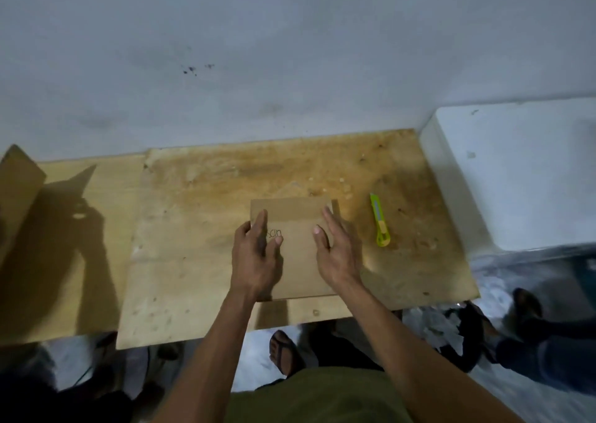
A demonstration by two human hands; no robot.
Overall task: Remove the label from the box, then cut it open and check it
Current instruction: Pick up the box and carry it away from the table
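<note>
My left hand [256,248] and right hand [335,248] rest flat, fingers straight, on the one box [298,261] lying on the surface [193,229], one green cutter [379,220] just right of the box.

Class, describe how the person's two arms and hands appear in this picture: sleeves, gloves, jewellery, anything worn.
Both forearms are bare up to the picture's lower edge; no sleeve shows. The left hand and right hand wear no gloves, and no rings, watch or bracelet can be seen. An olive-green garment covers the body below.

The box [295,251] lies on the table [180,261], both hands on it, the cutter [379,224] just right of it.
</note>
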